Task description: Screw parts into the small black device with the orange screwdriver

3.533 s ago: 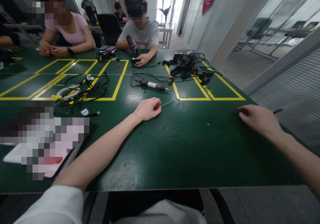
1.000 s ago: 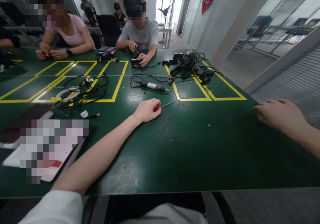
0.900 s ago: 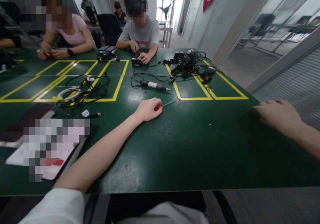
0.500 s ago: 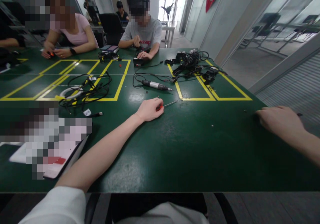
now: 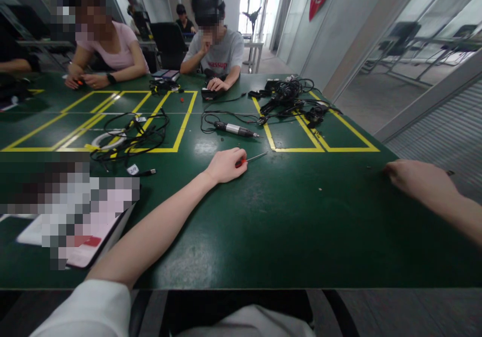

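Observation:
My left hand (image 5: 227,165) rests on the green table, closed around the red handle of a screwdriver (image 5: 257,156). Its thin metal shaft points right, just above the tabletop. Beyond that hand lies an electric screwdriver (image 5: 236,129) with a black and silver body and a cord. At the table's right edge is my right hand (image 5: 422,179), fingers curled in and slightly blurred. Whatever those fingers hold, if anything, is hidden. Close to it on the table is a tiny dark piece (image 5: 368,166).
Tangled black cables (image 5: 288,96) sit at the back right, another cable coil (image 5: 130,136) at the left. Yellow tape (image 5: 184,126) marks the green table (image 5: 263,236). A pink-and-white package (image 5: 109,221) lies front left. Co-workers sit across, one holding a black device (image 5: 211,94).
My left hand and the screwdriver stay in place. My right hand has barely shifted. Across the table, a co-worker has raised one hand toward the face.

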